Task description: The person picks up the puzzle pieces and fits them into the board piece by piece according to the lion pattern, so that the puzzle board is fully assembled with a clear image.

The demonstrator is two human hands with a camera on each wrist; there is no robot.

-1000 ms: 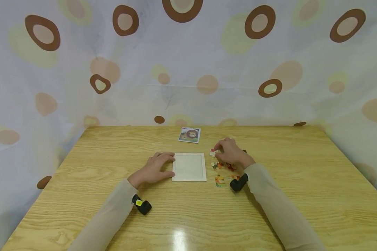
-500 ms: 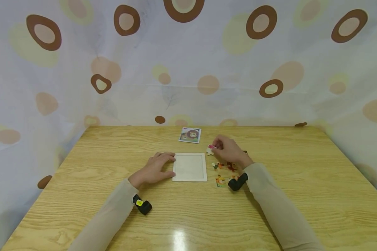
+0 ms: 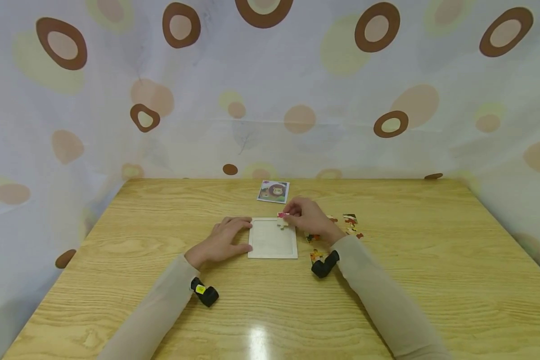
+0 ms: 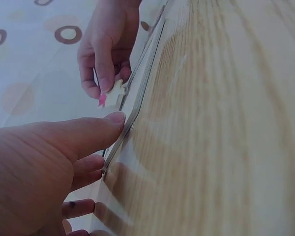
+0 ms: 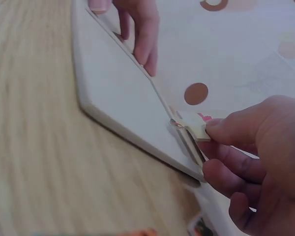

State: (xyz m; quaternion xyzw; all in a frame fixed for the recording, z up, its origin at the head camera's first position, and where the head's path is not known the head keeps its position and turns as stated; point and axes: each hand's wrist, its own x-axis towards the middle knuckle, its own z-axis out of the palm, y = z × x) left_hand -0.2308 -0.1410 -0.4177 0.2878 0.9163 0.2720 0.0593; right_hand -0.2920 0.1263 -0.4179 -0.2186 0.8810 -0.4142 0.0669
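A white square puzzle frame point(image 3: 272, 255) lies flat on the table. At its left edge rests my left hand point(image 3: 220, 241), thumb and fingertips touching the rim without curling round it. My right hand point(image 3: 308, 216) pinches a pale puzzle piece point(image 3: 282, 221) with a pink patch between thumb and fingers, over the frame's far right corner. In the right wrist view the piece point(image 5: 194, 127) is tilted near the rim; whether it touches the frame I cannot tell. Several colourful puzzle pieces point(image 3: 352, 231) lie right of the frame, some partly hidden by my right forearm.
A square picture card point(image 3: 273, 191) with a lion lies beyond the frame. The wooden table point(image 3: 162, 210) ends at a patterned cloth backdrop point(image 3: 270, 90). A black wrist camera point(image 3: 325, 264) hangs close over the near pieces.
My right hand has lifted the puzzle piece from beside the frame and carried it left, over the frame's far right corner. The left hand has stayed on the left edge.
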